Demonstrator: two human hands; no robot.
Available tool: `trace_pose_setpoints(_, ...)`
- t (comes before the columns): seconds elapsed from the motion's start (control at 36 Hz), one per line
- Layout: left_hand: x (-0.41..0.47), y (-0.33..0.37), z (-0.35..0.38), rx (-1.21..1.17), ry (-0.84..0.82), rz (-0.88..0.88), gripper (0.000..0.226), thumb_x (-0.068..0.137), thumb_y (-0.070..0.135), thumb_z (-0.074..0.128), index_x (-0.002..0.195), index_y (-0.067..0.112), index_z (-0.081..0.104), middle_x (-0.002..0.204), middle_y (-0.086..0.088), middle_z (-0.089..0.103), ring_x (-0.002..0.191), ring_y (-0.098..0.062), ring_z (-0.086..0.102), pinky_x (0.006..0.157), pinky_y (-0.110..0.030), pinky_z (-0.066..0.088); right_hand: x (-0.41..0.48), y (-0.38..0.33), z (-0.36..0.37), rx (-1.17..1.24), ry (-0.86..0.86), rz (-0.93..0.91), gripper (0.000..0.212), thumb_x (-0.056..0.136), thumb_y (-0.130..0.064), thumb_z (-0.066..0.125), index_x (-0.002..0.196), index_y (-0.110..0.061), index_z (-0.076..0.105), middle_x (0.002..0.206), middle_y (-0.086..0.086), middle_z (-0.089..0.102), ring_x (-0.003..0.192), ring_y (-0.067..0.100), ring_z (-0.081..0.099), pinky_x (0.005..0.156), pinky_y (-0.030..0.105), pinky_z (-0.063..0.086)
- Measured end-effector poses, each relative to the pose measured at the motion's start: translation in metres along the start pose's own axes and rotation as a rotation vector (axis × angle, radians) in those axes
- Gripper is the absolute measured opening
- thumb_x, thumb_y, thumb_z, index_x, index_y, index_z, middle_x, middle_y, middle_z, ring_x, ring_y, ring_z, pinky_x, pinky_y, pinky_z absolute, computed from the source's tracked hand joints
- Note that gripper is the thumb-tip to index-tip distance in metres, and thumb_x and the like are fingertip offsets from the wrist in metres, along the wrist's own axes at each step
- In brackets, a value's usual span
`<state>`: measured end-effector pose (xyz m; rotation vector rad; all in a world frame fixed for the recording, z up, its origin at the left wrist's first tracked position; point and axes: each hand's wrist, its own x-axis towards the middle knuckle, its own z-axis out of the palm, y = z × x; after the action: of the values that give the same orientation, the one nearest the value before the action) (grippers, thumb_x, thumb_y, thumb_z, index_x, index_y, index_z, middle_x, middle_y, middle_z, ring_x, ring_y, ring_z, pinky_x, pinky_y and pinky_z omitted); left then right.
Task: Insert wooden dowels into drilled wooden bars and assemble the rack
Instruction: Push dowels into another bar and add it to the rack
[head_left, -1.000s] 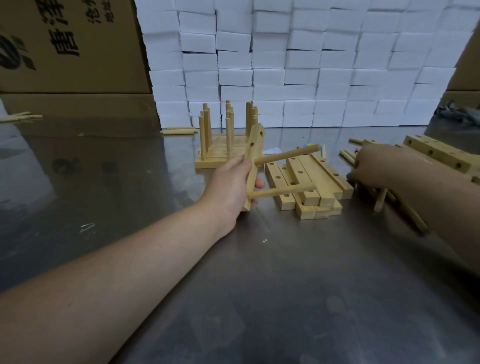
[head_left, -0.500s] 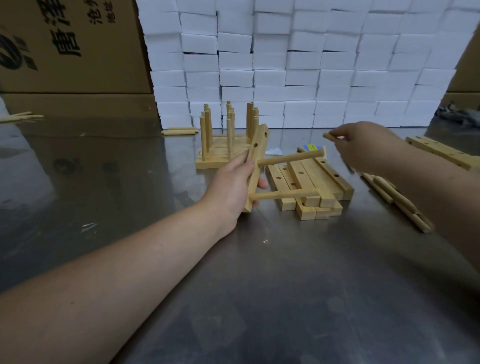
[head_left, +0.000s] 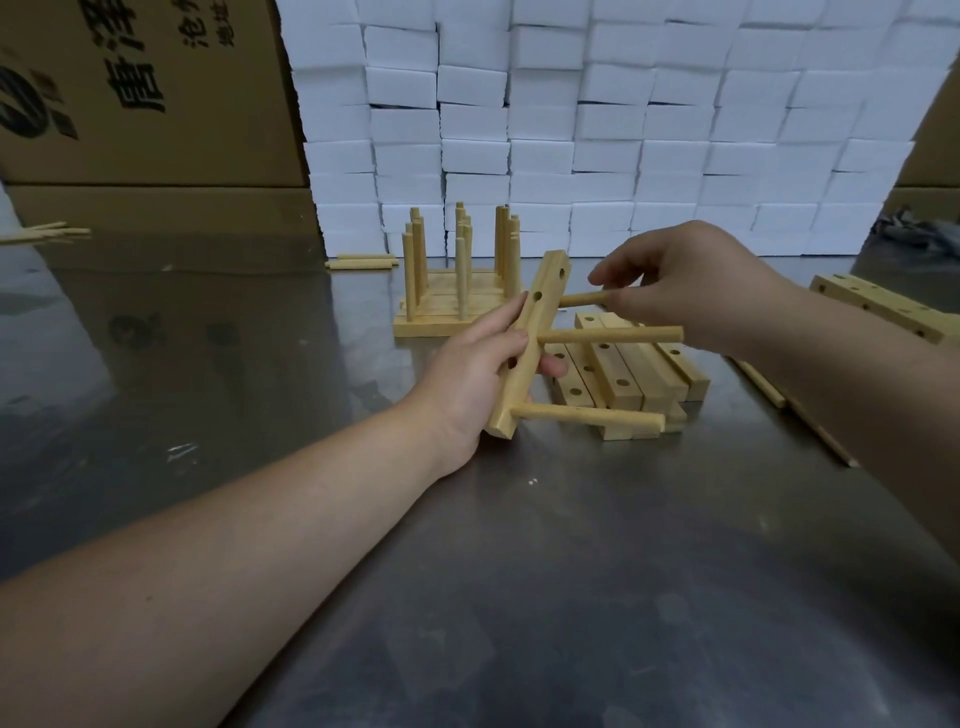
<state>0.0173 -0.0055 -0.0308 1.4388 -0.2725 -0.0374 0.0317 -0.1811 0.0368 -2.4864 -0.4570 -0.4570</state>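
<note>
Now, over the worktop (head_left: 571, 571), a bar (head_left: 549, 285) meets a dowel (head_left: 584, 299)
A stack of drilled bars (head_left: 644, 374) lies toward the far edge; just beside it, left hand (head_left: 467, 379) fingers grip the tilted bar, two dowels (head_left: 608, 336) seated in it; right hand (head_left: 691, 291) fingers pinch the dowel, tip at the bar's face

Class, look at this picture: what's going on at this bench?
A person is assembling a wooden rack. The left hand grips a drilled bar with two dowels already seated in it. The right hand pinches a third dowel, its tip at the bar's side. Spare drilled bars lie stacked beside them; a doweled section stands behind.
</note>
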Motion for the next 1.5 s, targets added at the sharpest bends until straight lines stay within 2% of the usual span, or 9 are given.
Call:
trace_pose_setpoints(0.11,-0.0005,0.0019,0.0001,-0.06,-0.007,-0.031,0.046,0.093,0.006,0.036,0.133,0.026,0.049,0.074,-0.006,0.071,0.066,-0.008,0.066,0.046,-0.019,0.046,-0.0021,-0.0005,-0.0036,0.115,0.017,0.038,0.017,0.085,-0.015,0.061,0.085,-0.032,0.064,0.071,-0.014,0.058,0.031,0.0,0.042,0.029,0.011,0.029)
trace_pose_setpoints(0.28,0.0007,0.0017,-0.0002,-0.141,-0.018,-0.054,0.052,0.088,0.0,0.03,0.132,0.022,0.049,0.062,-0.011,0.062,0.05,-0.017,0.056,0.043,-0.024,0.046,-0.005,-0.0066,-0.0074,0.158,0.009,0.014,0.013,0.086,-0.022,0.058,0.08,-0.03,0.067,0.049,-0.015,0.057,0.031,-0.001,0.042,0.03,0.009,0.028)
trace_pose_setpoints(0.5,-0.0004,0.0023,0.0028,-0.126,-0.005,-0.049,0.045,0.094,0.007,0.032,0.132,0.026,0.048,0.053,-0.001,0.059,0.048,-0.013,0.054,0.042,-0.022,0.042,-0.0059,-0.0095,-0.0063,0.13,-0.056,-0.003,0.013,0.088,-0.027,0.057,0.081,-0.034,0.066,0.075,0.0,0.064,0.035,-0.001,0.041,0.031,0.01,0.03)
trace_pose_setpoints(0.67,-0.0027,0.0038,0.0036,-0.076,0.036,-0.039,0.039,0.097,0.014,0.039,0.133,0.028,0.048,0.057,0.006,0.063,0.05,-0.008,0.058,0.042,-0.022,0.041,-0.0046,-0.0087,-0.005,0.083,-0.099,-0.005,0.013,0.088,-0.032,0.056,0.082,-0.035,0.066,0.071,0.004,0.063,0.037,0.001,0.041,0.032,0.013,0.033)
trace_pose_setpoints(0.75,-0.0031,0.0045,0.0032,-0.059,0.052,-0.04,0.039,0.097,0.017,0.041,0.134,0.027,0.048,0.057,0.006,0.063,0.049,-0.008,0.058,0.042,-0.022,0.042,-0.0034,-0.0074,-0.0046,0.067,-0.084,0.005,0.016,0.089,-0.033,0.054,0.077,-0.038,0.064,0.079,0.01,0.066,0.038,0.003,0.041,0.032,0.013,0.033)
trace_pose_setpoints(0.86,-0.0033,0.0053,0.003,-0.065,0.056,-0.05,0.039,0.097,0.016,0.042,0.134,0.026,0.048,0.057,0.004,0.063,0.048,-0.008,0.058,0.04,-0.021,0.044,-0.0026,-0.006,-0.0047,0.043,-0.071,0.01,0.016,0.089,-0.033,0.054,0.077,-0.038,0.064,0.084,0.006,0.068,0.045,0.004,0.045,0.032,0.011,0.032)
trace_pose_setpoints(1.14,-0.0052,0.0072,0.0036,-0.052,0.029,-0.051,0.039,0.097,0.014,0.039,0.131,0.03,0.05,0.055,0.006,0.063,0.048,-0.007,0.058,0.041,-0.022,0.045,-0.0014,-0.0043,-0.0044,0.032,-0.067,0.009,0.016,0.09,-0.031,0.053,0.08,-0.036,0.064,0.075,0.01,0.064,0.035,0.001,0.041,0.03,0.011,0.03)
trace_pose_setpoints(1.39,-0.0048,0.0066,0.0036,-0.028,0.002,-0.031,0.043,0.097,0.014,0.036,0.134,0.033,0.046,0.053,0.008,0.062,0.048,-0.007,0.057,0.044,-0.022,0.044,-0.0021,-0.0068,-0.003,0.018,-0.1,-0.049,0.015,0.09,-0.029,0.055,0.077,-0.036,0.06,0.047,-0.012,0.053,0.036,-0.004,0.043,0.031,0.008,0.028)
trace_pose_setpoints(1.5,-0.0049,0.0058,0.0047,-0.012,0.041,-0.029,0.039,0.097,0.02,0.045,0.133,0.033,0.047,0.061,0.008,0.062,0.05,-0.007,0.058,0.045,-0.022,0.043,-0.0026,-0.0083,-0.0011,-0.095,-0.101,-0.109,0.01,0.09,-0.029,0.054,0.082,-0.034,0.058,0.054,-0.015,0.051,0.043,0.001,0.048,0.037,0.009,0.03)
